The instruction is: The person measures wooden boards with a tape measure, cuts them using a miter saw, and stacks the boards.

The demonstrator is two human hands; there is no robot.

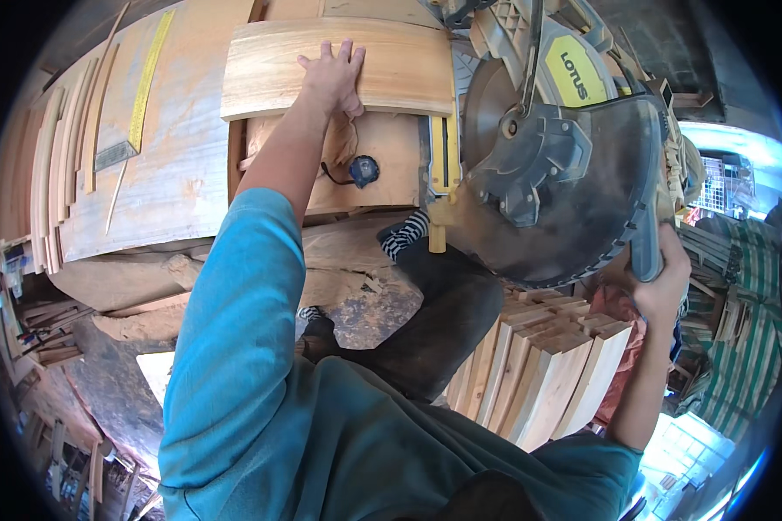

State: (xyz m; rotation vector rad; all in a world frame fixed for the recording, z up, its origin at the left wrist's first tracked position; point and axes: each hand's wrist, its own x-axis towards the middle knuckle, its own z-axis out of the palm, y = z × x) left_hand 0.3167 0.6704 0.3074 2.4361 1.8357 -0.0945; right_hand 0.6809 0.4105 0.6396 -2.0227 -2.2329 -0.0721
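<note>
My left hand [332, 76] lies with fingers spread on a wide light wooden board [261, 74], pressing it flat on the bench. The board's right end reaches the yellow slotted plate [444, 152] of a miter saw [573, 165]. The saw's round blade [488, 113] stands just beyond that end, partly behind a dusty clear guard. At the right, my right hand [665, 278] is wrapped around the saw's grey handle [645, 239]; some of its fingers are hidden behind it. A blue tape measure [364, 171] rests on the bench, nearer me than the board.
A yellow try square [148, 78] and a thin stick [116, 195] lie on the plywood bench top [182, 182]. Wooden strips [61, 148] line its left side. Several cut boards [539, 369] stand stacked below the saw. Wood scraps [56, 339] clutter the floor at left.
</note>
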